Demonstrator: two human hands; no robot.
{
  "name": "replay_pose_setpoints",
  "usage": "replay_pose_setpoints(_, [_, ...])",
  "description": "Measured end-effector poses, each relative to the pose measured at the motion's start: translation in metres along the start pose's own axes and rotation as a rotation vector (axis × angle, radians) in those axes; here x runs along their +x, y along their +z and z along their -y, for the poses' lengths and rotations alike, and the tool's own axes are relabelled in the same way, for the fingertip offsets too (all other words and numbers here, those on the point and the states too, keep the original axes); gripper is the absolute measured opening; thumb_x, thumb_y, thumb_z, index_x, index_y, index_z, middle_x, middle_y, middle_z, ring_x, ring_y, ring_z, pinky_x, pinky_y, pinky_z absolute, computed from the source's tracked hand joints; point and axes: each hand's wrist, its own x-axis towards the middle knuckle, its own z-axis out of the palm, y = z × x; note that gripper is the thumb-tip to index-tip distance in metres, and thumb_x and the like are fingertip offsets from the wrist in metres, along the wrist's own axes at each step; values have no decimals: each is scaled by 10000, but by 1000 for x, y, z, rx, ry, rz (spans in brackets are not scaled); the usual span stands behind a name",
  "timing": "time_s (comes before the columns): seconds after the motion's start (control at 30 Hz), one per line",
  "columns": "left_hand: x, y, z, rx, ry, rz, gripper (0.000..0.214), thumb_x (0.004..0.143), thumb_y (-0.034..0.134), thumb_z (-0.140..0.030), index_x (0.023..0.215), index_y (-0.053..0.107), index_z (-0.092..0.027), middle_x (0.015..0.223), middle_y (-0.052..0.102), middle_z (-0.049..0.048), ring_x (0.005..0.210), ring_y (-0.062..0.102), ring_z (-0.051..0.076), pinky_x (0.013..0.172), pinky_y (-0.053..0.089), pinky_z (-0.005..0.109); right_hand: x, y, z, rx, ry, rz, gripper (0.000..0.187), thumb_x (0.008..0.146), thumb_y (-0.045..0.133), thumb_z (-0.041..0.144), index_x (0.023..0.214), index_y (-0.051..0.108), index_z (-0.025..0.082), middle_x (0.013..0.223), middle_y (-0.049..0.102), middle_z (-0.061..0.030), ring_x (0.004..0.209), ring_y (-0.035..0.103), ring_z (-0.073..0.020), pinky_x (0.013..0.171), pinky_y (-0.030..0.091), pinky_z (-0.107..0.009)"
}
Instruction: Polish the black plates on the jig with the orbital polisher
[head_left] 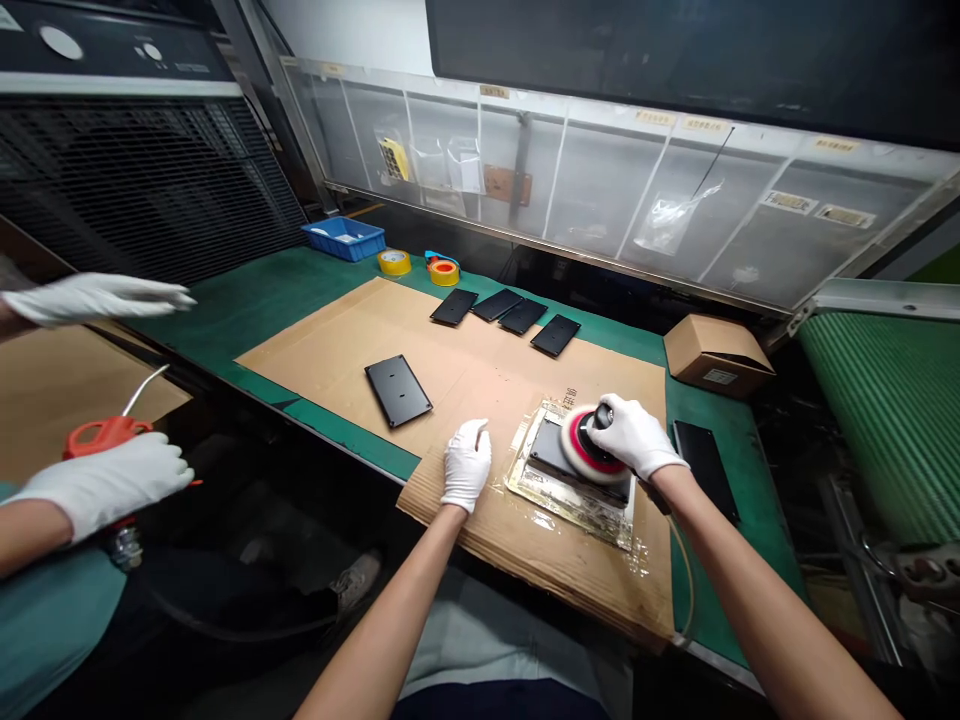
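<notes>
My right hand [634, 436], in a white glove, is wrapped round the top of a hand-held polisher [581, 445] with a red and black body and a pale round pad. The pad lies on a dark flat panel [546, 447] and hides part of it. A light, taped frame [570, 512] surrounds this panel on stacked cardboard [510, 545]. My left hand [467, 465], also gloved, rests on the cardboard left of the frame; its fingers are curled in, with nothing seen in them. A black panel [399, 390] lies beyond it to the left.
Several black panels [523, 315] lie farther back. Behind them are tape rolls [444, 271] and a blue bin [345, 238]. A cardboard box [716, 353] and another panel [705, 468] stand right. At left, a co-worker's gloved hand [112, 480] holds an orange air gun [105, 435].
</notes>
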Motion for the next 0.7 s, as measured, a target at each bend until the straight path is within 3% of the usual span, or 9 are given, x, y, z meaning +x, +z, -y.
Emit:
replay_pose_setpoints(0.13, [1,0,1,16,3,-1,259,949,549,-207,1130,734,-190,1164,763,128,1103,718,273,1080,541,476,-5,-4,-25,32,4,6,412,860,626,459,1220,668,262,1050,715,-111,861,682,-263,693,421,-302])
replay_pose_setpoints(0.37, [2,1,2,10,0,-2,262,943,559,-225,1130,741,-205,1173,767,116,1102,717,266,1085,541,462,-64,7,-48,149,10,-18,475,857,669,533,1250,659,267,1030,677,-82,907,673,-238,782,460,-292])
replay_pose_setpoints(0.43, [3,0,2,11,1,1,259,941,560,-223,1126,741,-206,1170,768,117,1098,719,266,1082,545,458,-61,8,-47,169,-6,-31,473,854,673,529,1247,661,267,1041,681,-82,916,671,-234,792,460,-289])
replay_pose_setpoints(0.63, [2,-1,0,63,6,32,268,951,537,-199,1139,725,-165,1174,766,121,1103,724,257,1076,554,449,-11,-4,-51,61,80,-23,416,845,647,459,1204,678,250,1046,711,-106,856,663,-244,689,406,-291])
replay_pose_setpoints(0.7, [2,-1,0,78,10,31,264,952,536,-192,1134,724,-157,1172,767,126,1102,726,260,1075,556,453,-11,-5,-53,60,80,-20,396,844,647,445,1186,684,247,1033,713,-101,849,660,-240,687,402,-288])
